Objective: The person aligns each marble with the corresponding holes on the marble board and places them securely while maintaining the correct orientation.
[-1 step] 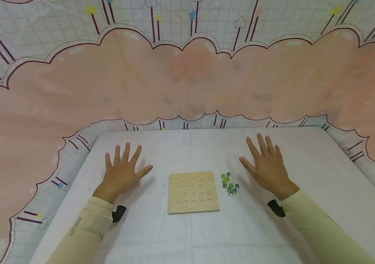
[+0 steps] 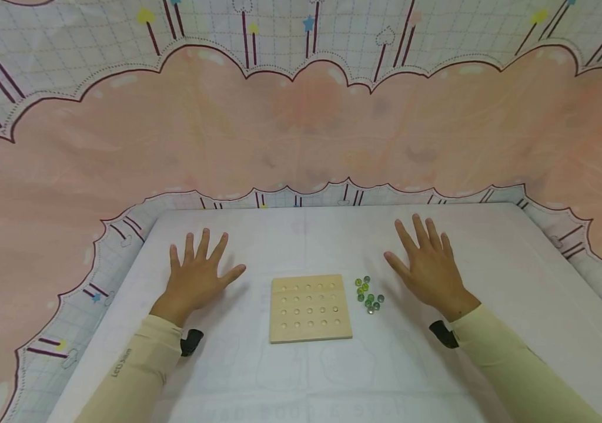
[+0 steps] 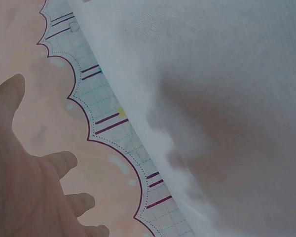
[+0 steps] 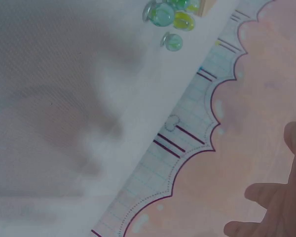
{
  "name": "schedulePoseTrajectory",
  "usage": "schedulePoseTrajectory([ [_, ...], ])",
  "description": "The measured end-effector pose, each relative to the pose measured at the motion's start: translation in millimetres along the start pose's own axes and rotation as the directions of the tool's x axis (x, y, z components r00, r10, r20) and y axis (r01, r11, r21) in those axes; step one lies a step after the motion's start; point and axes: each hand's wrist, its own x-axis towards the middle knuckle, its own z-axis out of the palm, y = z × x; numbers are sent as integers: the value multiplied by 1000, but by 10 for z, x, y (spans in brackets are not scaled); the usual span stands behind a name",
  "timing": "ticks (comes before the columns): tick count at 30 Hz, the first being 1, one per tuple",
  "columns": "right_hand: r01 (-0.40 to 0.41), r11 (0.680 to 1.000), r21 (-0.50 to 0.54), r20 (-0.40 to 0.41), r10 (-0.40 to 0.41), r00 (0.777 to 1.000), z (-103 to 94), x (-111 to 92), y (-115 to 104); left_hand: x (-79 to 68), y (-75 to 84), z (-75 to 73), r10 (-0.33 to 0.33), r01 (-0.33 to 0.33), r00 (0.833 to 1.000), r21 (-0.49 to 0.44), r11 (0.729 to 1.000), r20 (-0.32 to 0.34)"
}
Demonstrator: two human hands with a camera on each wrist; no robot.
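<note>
A square pale wooden board with rows of round hollows lies flat on the white table. Just right of it sits a loose cluster of green, yellow-green and clear glass marbles. My left hand is held palm down to the left of the board, fingers spread, with nothing in it. To the right of the marbles, my right hand is also spread and holds nothing. Both hands cast shadows on the table. Several marbles show at the top of the right wrist view, beside a corner of the board.
The white table reaches beyond both hands, its far edge just past the fingertips. Around it hangs a peach cloth with a scalloped, checked border. A black strap piece sits at the left wrist and another at the right.
</note>
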Motion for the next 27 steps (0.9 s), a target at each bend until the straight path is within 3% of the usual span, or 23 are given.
schedulePoseTrajectory([
  [13, 15, 999, 30, 12, -15, 1000, 3, -16, -18, 19, 28, -5, 6, -6, 1000, -3, 1000, -8],
  [16, 14, 996, 87, 6, -14, 1000, -25, -44, -44, 10, 63, -10, 32, -33, 999, -37, 999, -33],
  [18, 17, 984, 176, 0, -18, 1000, -55, -76, -61, -4, 113, -13, 49, -54, 997, -99, 994, -52],
  [20, 25, 954, 299, -3, -25, 1000, -84, -114, -69, -17, 175, -14, 67, -77, 996, -208, 975, -58],
  [22, 23, 915, 403, 7, -28, 1000, -101, -156, -67, -15, 238, 5, 71, -82, 996, -333, 939, -45],
  [24, 10, 872, 489, 33, -30, 999, -99, -188, -54, 8, 286, 45, 69, -59, 998, -449, 892, 6],
  [27, -34, 822, 568, 92, -22, 995, -61, -207, -28, 65, 321, 146, 68, -3, 993, -546, 838, 99],
])
